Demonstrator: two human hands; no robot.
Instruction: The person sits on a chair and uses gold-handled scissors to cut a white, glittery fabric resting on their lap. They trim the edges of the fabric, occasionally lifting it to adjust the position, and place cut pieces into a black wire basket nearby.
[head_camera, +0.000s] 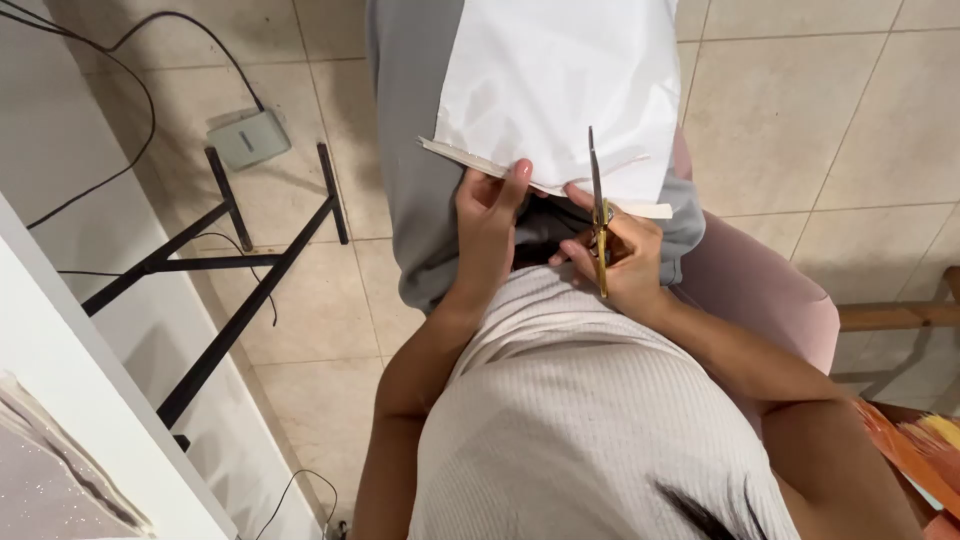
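Scissors (598, 205) sit gripped in the right hand (618, 258), blades pointing up into the lower edge of a white paper sheet (560, 85). The left hand (488, 225) pinches that sheet's near edge, thumb on top. The sheet lies over the person's lap in grey trousers (410, 150), on a pink chair (760, 290). Black table legs (240, 260) stand left on the tiled floor (800, 120).

No packages, labels, signs or screens appear. The only box-like item is a small pale grey device (248, 137) lying on the tiled floor (800, 120).
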